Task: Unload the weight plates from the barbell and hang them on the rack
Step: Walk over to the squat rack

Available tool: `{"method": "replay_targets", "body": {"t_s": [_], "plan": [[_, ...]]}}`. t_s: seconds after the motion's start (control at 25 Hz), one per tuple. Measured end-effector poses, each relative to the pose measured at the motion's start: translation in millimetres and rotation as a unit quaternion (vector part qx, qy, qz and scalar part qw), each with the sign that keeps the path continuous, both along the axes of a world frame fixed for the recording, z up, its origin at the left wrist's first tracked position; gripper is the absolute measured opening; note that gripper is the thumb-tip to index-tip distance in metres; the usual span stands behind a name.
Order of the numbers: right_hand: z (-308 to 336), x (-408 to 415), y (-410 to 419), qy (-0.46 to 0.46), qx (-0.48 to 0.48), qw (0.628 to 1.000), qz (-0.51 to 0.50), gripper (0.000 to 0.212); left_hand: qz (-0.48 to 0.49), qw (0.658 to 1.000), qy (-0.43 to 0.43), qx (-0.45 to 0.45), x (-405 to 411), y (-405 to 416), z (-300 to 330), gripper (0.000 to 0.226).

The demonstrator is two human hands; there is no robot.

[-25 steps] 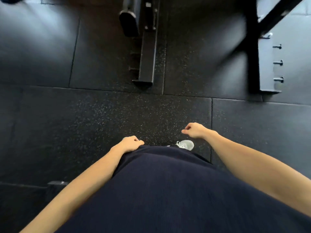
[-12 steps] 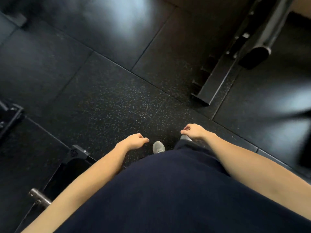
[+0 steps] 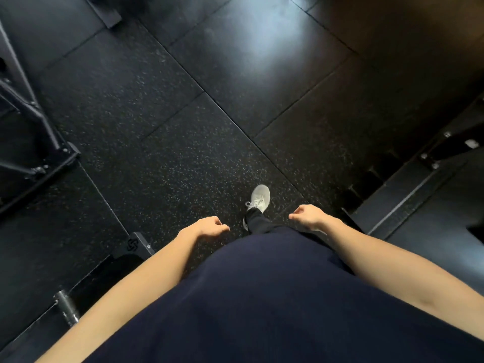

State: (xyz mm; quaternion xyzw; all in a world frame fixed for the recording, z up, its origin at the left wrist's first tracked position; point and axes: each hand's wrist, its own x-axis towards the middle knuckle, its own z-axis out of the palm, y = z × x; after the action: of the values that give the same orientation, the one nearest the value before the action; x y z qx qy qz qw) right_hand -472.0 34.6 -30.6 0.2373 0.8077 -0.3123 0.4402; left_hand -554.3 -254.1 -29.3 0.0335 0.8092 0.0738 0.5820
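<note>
The rubber gym floor (image 3: 183, 153), laid in large black speckled tiles with visible seams, is filling most of the head view. A pale glare is lying on the tiles toward the top. The person's dark navy top (image 3: 275, 297) is occupying the lower centre. A black steel rack frame (image 3: 39, 127), with angled tubes meeting at a bolted foot, is standing at the left edge. A second black frame base (image 3: 408, 195) is running diagonally along the right edge. At lower left, a black bracket with a pale logo (image 3: 136, 246) is sitting on the floor, and below it the bare metal barbell sleeve end (image 3: 65, 307) is projecting near the left forearm; no weight plate is discernible on the visible part.

The left hand (image 3: 207, 227) is hanging in front of the torso with the fingers loosely curled; its grip is narrow and is holding nothing. The right hand (image 3: 309, 217) is hanging likewise, fingers half curled, grip narrow and empty. Between the two hands, a light grey laced shoe (image 3: 260, 197) is resting on the floor.
</note>
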Motion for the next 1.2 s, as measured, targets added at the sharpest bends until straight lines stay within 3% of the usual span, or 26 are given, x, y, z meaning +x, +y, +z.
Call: {"method": "replay_targets", "body": {"t_s": [0.28,0.4,0.6,0.84,1.2], "plan": [[21,-192,33,0.033,-0.014,0.999,0.020,0.042,0.093,0.992,0.085,0.020,-184,9,20,0.041],[18,-272,46,0.039,-0.015,0.999,0.018,0.044,0.131,0.987,0.084,0.036,-253,26,18,0.040],[7,-389,62,0.023,-0.005,1.000,0.008,0.044,0.098,0.994,0.042,0.036,-375,46,0,0.040],[18,-577,79,0.049,0.017,0.997,-0.060,0.043,0.030,0.997,0.067,0.034,-600,71,7,0.039],[16,-768,139,0.057,0.001,0.990,-0.129,0.044,-0.043,0.995,0.070,0.050,-832,159,17,0.045]]}}
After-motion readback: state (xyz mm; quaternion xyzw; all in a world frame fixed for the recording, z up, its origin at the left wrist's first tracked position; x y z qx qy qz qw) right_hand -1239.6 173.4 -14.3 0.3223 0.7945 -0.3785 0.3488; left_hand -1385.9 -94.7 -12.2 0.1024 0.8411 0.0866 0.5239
